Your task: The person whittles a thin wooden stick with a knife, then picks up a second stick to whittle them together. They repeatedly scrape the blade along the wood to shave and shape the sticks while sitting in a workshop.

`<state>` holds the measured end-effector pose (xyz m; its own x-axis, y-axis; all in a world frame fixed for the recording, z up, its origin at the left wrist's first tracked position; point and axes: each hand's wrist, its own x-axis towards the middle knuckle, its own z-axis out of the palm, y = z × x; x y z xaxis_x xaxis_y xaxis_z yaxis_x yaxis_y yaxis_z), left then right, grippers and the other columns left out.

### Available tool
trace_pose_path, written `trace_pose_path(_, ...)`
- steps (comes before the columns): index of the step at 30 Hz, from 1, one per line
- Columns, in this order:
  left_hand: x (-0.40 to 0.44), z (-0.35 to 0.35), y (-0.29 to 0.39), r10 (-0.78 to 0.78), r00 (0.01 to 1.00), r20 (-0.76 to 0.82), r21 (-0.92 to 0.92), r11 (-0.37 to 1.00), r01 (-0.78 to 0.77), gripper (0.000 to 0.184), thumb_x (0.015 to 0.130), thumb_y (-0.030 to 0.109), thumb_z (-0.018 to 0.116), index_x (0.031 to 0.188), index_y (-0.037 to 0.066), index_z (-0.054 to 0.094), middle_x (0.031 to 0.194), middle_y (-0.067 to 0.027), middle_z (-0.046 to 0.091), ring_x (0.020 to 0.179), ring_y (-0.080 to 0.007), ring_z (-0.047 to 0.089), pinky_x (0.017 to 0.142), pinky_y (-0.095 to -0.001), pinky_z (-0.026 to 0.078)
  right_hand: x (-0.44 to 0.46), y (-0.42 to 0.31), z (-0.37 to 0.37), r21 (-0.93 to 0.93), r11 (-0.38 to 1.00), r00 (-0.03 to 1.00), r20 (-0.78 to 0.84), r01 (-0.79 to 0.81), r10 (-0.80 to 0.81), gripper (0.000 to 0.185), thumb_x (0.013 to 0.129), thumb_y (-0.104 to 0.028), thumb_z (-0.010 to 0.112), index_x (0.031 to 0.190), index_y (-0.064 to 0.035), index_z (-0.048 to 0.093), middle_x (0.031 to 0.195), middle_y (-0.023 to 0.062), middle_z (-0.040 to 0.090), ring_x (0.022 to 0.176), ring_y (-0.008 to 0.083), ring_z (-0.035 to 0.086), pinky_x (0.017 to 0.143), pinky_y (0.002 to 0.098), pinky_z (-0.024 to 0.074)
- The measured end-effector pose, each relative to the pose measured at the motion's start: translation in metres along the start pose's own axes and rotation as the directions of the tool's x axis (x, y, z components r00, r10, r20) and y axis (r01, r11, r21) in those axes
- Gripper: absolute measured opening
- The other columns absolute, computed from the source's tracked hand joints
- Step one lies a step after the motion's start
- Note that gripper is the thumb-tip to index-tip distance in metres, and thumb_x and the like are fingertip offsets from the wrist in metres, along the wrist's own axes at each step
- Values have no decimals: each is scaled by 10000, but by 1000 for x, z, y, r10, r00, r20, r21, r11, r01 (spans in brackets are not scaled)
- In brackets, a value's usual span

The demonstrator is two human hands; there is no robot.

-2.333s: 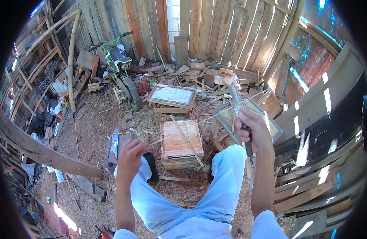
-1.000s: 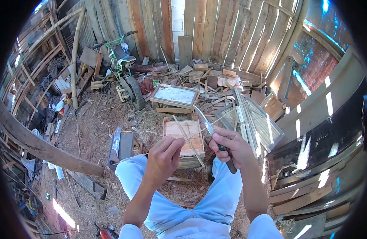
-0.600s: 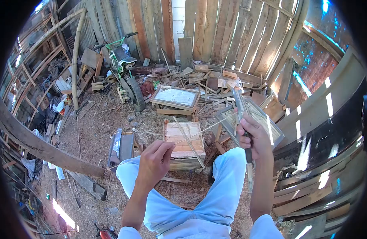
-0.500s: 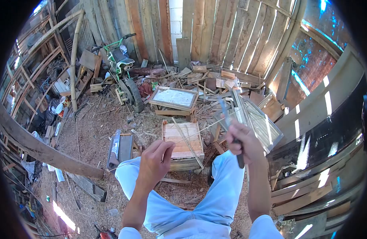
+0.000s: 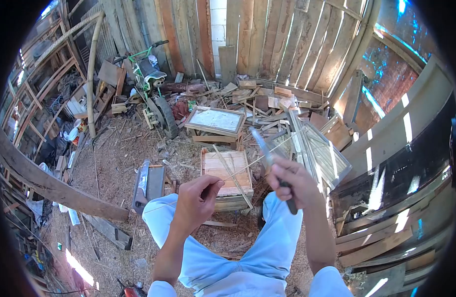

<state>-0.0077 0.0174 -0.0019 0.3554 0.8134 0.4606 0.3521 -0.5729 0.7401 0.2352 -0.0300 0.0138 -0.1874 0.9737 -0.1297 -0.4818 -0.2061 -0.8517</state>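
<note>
Slantwise, the knife (image 5: 263, 146) points forward and left.

Glossy metal knife blade (image 5: 261, 143) — matt handle (image 5: 292, 205)

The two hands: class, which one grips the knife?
The right hand, holding the dark-handled knife; the left hand instead pinches a thin strip.

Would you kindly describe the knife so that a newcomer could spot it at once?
Start at the pale blue trousers at the bottom, then move up and rightward to the right hand. It grips the knife, blade angled toward the upper left. Unlike the thin pale strip near it, the knife has a dark handle and shiny blade.
</note>
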Motion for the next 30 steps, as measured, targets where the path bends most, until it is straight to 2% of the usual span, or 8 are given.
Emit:
trace_pose_path(6, -1, -3, 0, -36, 998, 46, -67, 997, 39, 52, 838, 39, 641, 832, -11, 651, 633, -77, 613, 550, -115, 562, 505, -256, 413, 2, 5, 11, 10, 995, 995, 24, -102, 102, 313, 944, -148, 516, 1238, -44, 504, 697, 29, 501, 453, 27, 359, 372, 158, 298)
trace_pose_path(8, -4, -9, -4, -56, 996, 69, -70, 996, 61, 48, 826, 38, 655, 841, -7, 649, 627, -103, 602, 502, -118, 528, 468, -266, 390, -1, -8, 3, 17, 1000, 990, -140, -9, 12, 354, 947, -139, 507, 1289, -57, 478, 697, 27, 501, 447, 29, 360, 371, 159, 296)
trace_pose_path(13, -5, -16, -9, -71, 994, 82, -57, 995, 76, 71, 830, 62, 657, 839, -8, 651, 589, -91, 574, 483, -105, 484, 461, -262, 371, -3, -14, -6, 33, 999, 996, -86, 25, -22, 389, 946, -133, 505, 1329, -85, 454, 695, 27, 502, 447, 28, 359, 378, 154, 299)
trace_pose_path(20, 0, -7, -9, -85, 989, 121, -111, 989, 99, 80, 838, 65, 645, 834, -14, 649, 591, -86, 575, 488, -94, 468, 470, -267, 375, 5, 8, 12, -1, 994, 993, 52, -106, 106, 383, 951, -140, 499, 1324, -64, 452, 692, 26, 497, 448, 27, 351, 379, 153, 293)
trace_pose_path(22, -3, -14, -13, -96, 988, 120, -126, 986, 111, 80, 839, 65, 644, 835, -15, 650, 591, -85, 573, 489, -93, 462, 469, -266, 368, 3, -2, -2, 31, 999, 999, -44, 9, -8, 227, 942, -150, 526, 1135, -32, 524, 731, 30, 520, 456, 39, 370, 365, 176, 285)
trace_pose_path(27, -5, -24, -17, -140, 974, 181, -84, 984, 157, 82, 843, 66, 637, 839, -15, 653, 610, -87, 594, 516, -92, 493, 480, -260, 374, -3, -15, -9, 46, 998, 998, -43, 45, -43, 272, 941, -148, 526, 1180, -27, 481, 727, 37, 521, 458, 42, 380, 369, 175, 283)
trace_pose_path(29, -3, -17, -16, -96, 985, 145, -124, 986, 115, 84, 843, 67, 636, 840, -15, 654, 622, -79, 608, 528, -87, 505, 489, -250, 380, -1, -4, 2, 9, 1000, 997, -81, -18, 18, 380, 950, -149, 507, 1311, -50, 444, 709, 26, 510, 445, 29, 356, 368, 157, 288)
trace_pose_path(30, -2, -14, -14, -94, 985, 145, -125, 986, 112, 84, 843, 67, 636, 840, -15, 654, 622, -79, 608, 528, -87, 505, 489, -250, 380, 1, 1, 8, 8, 1000, 996, -82, -16, 16, 380, 950, -149, 507, 1311, -50, 444, 709, 26, 510, 445, 29, 356, 368, 157, 288)
